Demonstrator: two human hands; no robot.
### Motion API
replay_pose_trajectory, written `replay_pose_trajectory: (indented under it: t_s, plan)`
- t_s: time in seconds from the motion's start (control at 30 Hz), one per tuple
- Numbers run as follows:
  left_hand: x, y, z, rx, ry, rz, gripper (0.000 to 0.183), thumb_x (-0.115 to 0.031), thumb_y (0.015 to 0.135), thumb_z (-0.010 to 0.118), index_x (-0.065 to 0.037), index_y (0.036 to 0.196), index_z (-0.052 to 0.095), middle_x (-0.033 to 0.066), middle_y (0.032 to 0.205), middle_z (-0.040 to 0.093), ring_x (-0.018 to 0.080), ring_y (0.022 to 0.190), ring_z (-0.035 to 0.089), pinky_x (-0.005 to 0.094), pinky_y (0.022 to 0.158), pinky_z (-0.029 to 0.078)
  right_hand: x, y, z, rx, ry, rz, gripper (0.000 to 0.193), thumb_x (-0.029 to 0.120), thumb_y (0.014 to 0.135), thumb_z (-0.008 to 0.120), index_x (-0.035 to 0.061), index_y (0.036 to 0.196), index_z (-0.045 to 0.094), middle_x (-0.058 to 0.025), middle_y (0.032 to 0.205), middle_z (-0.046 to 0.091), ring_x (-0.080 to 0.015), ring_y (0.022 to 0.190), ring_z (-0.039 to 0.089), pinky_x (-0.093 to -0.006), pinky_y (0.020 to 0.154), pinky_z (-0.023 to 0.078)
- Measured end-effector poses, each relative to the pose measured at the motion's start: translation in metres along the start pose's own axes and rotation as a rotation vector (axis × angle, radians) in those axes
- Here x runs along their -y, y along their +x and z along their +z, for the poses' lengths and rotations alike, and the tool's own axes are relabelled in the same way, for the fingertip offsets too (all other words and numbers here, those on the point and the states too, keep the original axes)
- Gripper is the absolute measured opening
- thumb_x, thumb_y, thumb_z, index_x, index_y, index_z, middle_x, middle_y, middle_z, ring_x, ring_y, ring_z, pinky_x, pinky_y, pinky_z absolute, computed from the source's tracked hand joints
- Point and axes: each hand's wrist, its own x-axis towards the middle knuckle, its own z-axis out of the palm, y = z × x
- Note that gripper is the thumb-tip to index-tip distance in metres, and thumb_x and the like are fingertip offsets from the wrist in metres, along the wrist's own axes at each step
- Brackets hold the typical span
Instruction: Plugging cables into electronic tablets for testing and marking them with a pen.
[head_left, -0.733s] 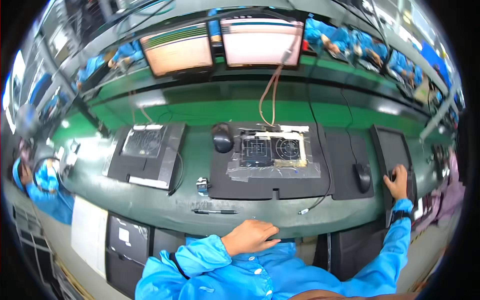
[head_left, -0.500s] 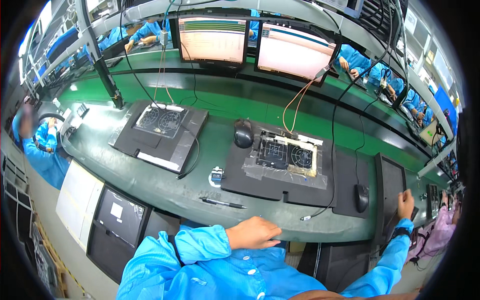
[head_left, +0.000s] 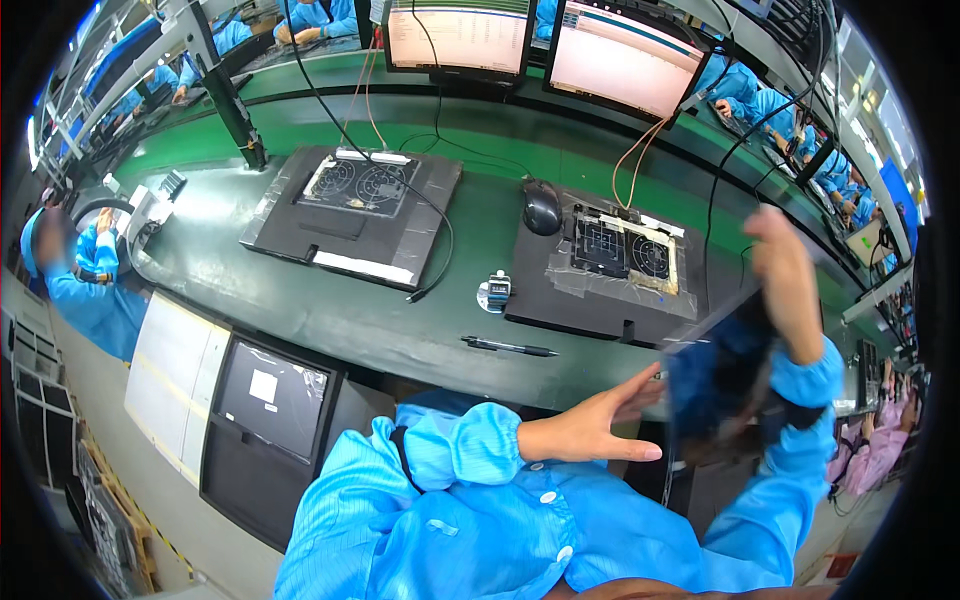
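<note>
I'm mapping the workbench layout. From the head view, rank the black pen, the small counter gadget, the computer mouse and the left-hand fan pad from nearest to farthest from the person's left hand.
From the left hand:
1. Black pen, lying on the bench edge just above the hand.
2. Small counter gadget, a little farther back, slightly left.
3. Computer mouse, deeper on the bench, below the monitors.
4. Left-hand fan pad, far off to the left.

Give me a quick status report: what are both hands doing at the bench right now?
Right hand raised, holding a dark flat panel, blurred. Left hand open, fingers spread, reaching toward panel, not touching. Pen and black fan fixture on green bench beyond.
</note>
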Motion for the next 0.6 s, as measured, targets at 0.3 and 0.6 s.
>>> replay_pose_trajectory:
  t_s: [0.3, 0.6]
  plan:
    - [-0.042, -0.181, -0.07, -0.771, -0.062, 0.083, 0.041, 0.002, 0.104, 0.075, -0.003, 0.145, 0.068, 0.0088, 0.137, 0.074, 0.0221, 0.126, 0.071, 0.0415, 0.112, 0.055, 0.092, 0.092, 0.247, 0.047, -0.006, -0.314, 0.039, 0.039, 0.105, 0.077, 0.0026, 0.119, 0.074, -0.0125, 0.101, 0.072, -0.0292, 0.087, 0.068, -0.0464, 0.078, 0.055]
    - [-0.055, -0.32, -0.108, -1.261, -0.271, 0.674, 0.061, -0.002, 0.1, 0.07, 0.003, 0.159, 0.054, 0.0201, 0.153, 0.066, 0.0404, 0.14, 0.064, 0.0588, 0.125, 0.049, 0.014, 0.102, 0.315, 0.025, -0.19, -0.257, 0.065, 0.048, 0.099, 0.078, 0.0047, 0.146, 0.069, -0.0244, 0.157, 0.056, -0.0452, 0.136, 0.064, -0.0534, 0.112, 0.055]
